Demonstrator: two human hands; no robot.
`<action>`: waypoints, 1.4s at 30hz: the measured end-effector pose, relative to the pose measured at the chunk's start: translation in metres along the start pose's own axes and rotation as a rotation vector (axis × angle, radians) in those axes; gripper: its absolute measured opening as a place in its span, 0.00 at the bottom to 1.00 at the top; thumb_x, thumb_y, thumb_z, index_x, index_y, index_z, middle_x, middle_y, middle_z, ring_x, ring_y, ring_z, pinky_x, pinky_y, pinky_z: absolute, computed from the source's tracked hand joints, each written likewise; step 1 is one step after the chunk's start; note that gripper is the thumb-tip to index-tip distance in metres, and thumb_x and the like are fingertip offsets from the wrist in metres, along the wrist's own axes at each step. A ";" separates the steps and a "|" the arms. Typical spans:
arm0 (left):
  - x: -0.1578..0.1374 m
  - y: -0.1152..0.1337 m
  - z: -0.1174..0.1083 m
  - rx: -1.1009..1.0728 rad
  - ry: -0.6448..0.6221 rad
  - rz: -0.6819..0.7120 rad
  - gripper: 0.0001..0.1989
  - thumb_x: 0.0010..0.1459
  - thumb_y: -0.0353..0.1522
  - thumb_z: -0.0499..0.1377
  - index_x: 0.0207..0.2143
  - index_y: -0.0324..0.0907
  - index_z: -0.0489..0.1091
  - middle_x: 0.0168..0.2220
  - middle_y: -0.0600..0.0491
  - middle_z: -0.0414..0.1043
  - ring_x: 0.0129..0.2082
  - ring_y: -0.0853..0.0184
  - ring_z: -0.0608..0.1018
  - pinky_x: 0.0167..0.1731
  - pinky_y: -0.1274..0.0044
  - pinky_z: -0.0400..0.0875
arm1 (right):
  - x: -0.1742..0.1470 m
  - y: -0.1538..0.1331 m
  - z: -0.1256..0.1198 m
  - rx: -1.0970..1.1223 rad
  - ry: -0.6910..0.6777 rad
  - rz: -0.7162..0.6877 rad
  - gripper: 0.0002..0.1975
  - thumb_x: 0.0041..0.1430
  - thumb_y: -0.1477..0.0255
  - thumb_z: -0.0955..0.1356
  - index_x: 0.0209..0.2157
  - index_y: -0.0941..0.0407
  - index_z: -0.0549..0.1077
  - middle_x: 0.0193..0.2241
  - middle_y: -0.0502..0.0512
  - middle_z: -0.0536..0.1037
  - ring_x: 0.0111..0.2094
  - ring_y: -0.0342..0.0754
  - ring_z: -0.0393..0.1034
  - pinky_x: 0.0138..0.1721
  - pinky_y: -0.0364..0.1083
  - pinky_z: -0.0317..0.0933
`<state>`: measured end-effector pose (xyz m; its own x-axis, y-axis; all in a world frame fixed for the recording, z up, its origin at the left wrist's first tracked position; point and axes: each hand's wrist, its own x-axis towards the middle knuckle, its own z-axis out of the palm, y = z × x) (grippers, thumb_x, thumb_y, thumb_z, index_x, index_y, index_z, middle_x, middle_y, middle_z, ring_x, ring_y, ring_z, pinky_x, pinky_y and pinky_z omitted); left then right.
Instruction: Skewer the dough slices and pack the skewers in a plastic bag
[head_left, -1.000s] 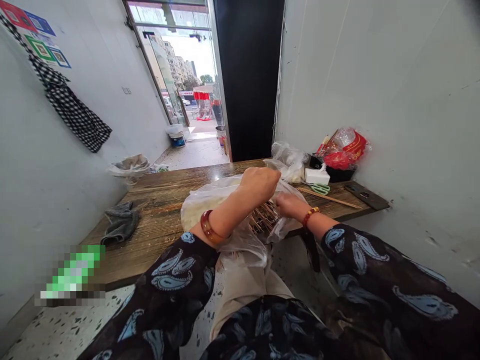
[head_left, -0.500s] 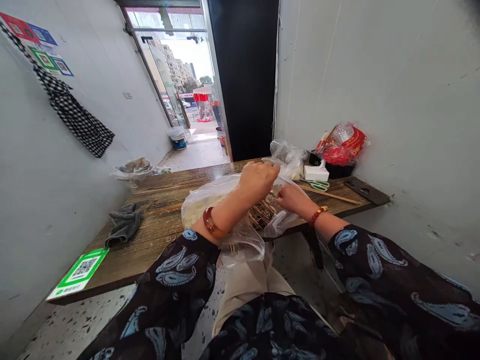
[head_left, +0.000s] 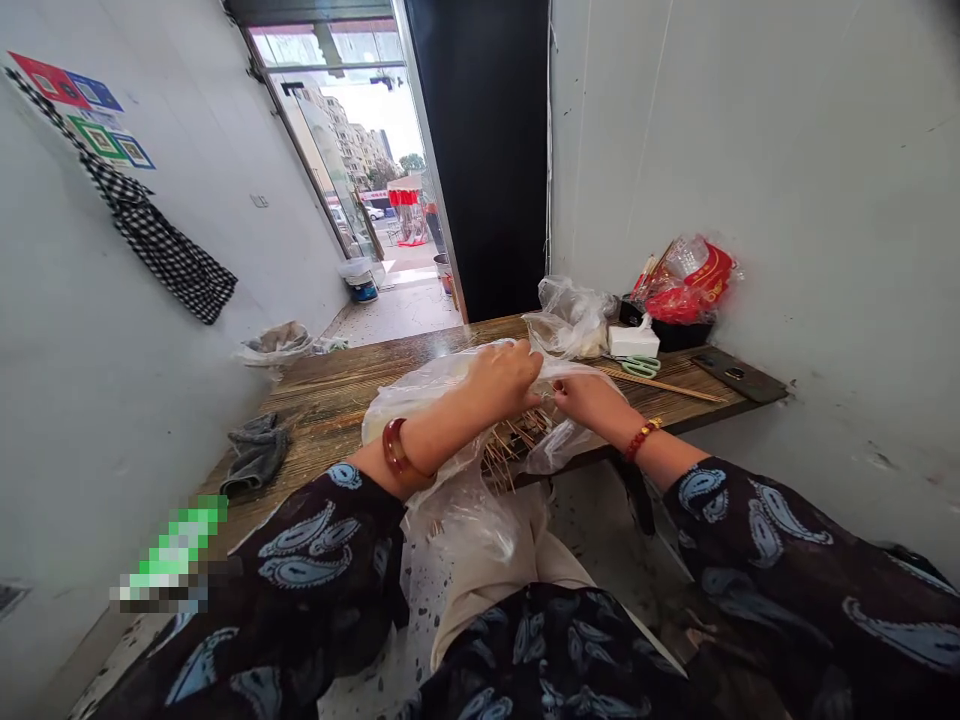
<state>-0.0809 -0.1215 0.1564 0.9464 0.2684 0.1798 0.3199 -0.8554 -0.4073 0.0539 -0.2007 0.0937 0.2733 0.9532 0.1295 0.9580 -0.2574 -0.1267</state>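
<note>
A clear plastic bag (head_left: pixel 409 393) lies at the front edge of the wooden table, with pale contents showing through it. Thin wooden skewers (head_left: pixel 504 455) stick out of its opening toward me, and a loose flap of the plastic hangs over the edge. My left hand (head_left: pixel 506 378) is closed at the bag's mouth above the skewers, its fingertips partly hidden. To the right, my right hand (head_left: pixel 586 398) is closed too, pinching the bag's rim. The two hands are a short gap apart.
The wooden table (head_left: pixel 337 385) bears a dark cloth (head_left: pixel 255 455) at left. Beyond my right hand are another plastic bag (head_left: pixel 574 320), a white tissue box (head_left: pixel 634 340), green-handled scissors (head_left: pixel 640 367), long sticks (head_left: pixel 675 388), a red package (head_left: pixel 686 290) and a phone (head_left: pixel 739 375).
My left hand has come down and slightly left, lower over the bag's mouth. More of the skewers show between my hands. My right hand has hardly moved.
</note>
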 end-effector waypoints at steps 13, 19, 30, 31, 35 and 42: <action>0.010 -0.028 -0.012 0.045 0.062 -0.339 0.15 0.57 0.25 0.48 0.44 0.37 0.68 0.39 0.41 0.75 0.39 0.54 0.78 0.32 0.70 0.68 | 0.000 -0.012 0.002 0.032 -0.002 -0.129 0.14 0.60 0.77 0.61 0.43 0.62 0.74 0.42 0.66 0.78 0.45 0.52 0.72 0.42 0.44 0.58; 0.010 -0.032 -0.009 0.020 0.067 -0.348 0.15 0.57 0.27 0.48 0.44 0.39 0.69 0.38 0.44 0.75 0.38 0.57 0.78 0.32 0.71 0.67 | -0.001 -0.017 -0.006 0.032 0.013 -0.134 0.15 0.62 0.75 0.58 0.41 0.62 0.74 0.39 0.65 0.79 0.42 0.53 0.73 0.40 0.45 0.60; 0.008 -0.046 -0.008 -0.051 0.061 -0.348 0.15 0.57 0.27 0.49 0.44 0.41 0.71 0.40 0.45 0.75 0.40 0.59 0.76 0.36 0.70 0.67 | 0.016 -0.031 -0.003 -0.002 -0.041 -0.185 0.14 0.61 0.77 0.60 0.40 0.63 0.77 0.40 0.66 0.79 0.44 0.53 0.73 0.45 0.45 0.61; 0.008 -0.047 -0.008 -0.058 0.062 -0.347 0.15 0.57 0.28 0.49 0.44 0.41 0.71 0.39 0.46 0.75 0.40 0.59 0.76 0.36 0.70 0.67 | 0.017 -0.031 -0.003 -0.007 -0.037 -0.179 0.15 0.61 0.77 0.60 0.41 0.63 0.77 0.41 0.67 0.79 0.45 0.53 0.72 0.45 0.45 0.61; 0.008 -0.046 -0.011 -0.090 0.053 -0.343 0.15 0.56 0.28 0.50 0.43 0.42 0.72 0.38 0.47 0.75 0.40 0.59 0.76 0.37 0.70 0.68 | 0.023 -0.037 -0.002 -0.038 -0.007 -0.138 0.15 0.62 0.77 0.60 0.43 0.64 0.76 0.43 0.71 0.78 0.45 0.55 0.73 0.44 0.47 0.63; 0.006 -0.044 -0.015 -0.123 0.048 -0.346 0.16 0.56 0.28 0.50 0.43 0.43 0.72 0.39 0.47 0.75 0.39 0.60 0.76 0.37 0.70 0.68 | 0.030 -0.049 -0.003 -0.065 -0.016 -0.175 0.14 0.59 0.80 0.62 0.41 0.67 0.77 0.39 0.75 0.79 0.42 0.57 0.75 0.42 0.49 0.65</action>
<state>-0.0897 -0.0888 0.1884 0.7788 0.5327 0.3313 0.6104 -0.7651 -0.2048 0.0150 -0.1595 0.1064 0.1007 0.9866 0.1283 0.9945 -0.0963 -0.0402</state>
